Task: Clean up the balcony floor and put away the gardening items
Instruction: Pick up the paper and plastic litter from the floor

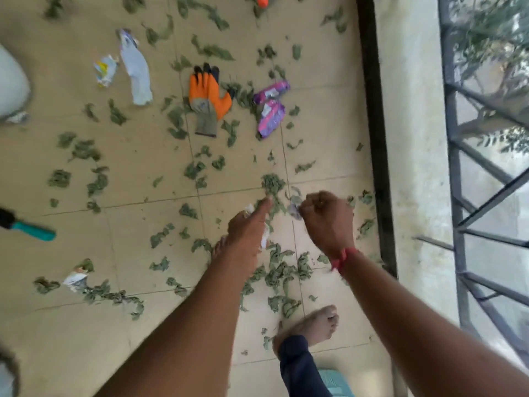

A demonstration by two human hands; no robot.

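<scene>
Left hand (pixel 248 226) gripped crumpled white scraps (pixel 264 239): fingers curled round them, index finger sticking straight out. Right hand (pixel 326 216) was balled up, fingers closed, pinching a pale purple scrap (pixel 295 208) at the fingertips. It's blurry, so the type of scrap couldn't be made out. Red thread (pixel 342 257) on the right wrist. Both hands hung over the tiled balcony floor (pixel 128 325), near the dark edge strip by the railing (pixel 463 196).

Dry green leaves (pixel 273 183) lay scattered over most of the floor, thickest under and just behind the hands. Orange glove (pixel 207 96) lay flat farther out, cuff toward the person. Two purple wrappers (pixel 270 116) were just right of the glove, touching each other. Long white wrapper (pixel 137 70) and a small printed wrapper (pixel 106 70) lay left of the glove, apart from it. Teal-handled brush (pixel 34 230) was at the left edge, partly out of view. Another crumpled wrapper (pixel 76 277) lay on the floor among leaves, lower left. Bare foot (pixel 312 325) was planted on the floor below the right arm.
</scene>
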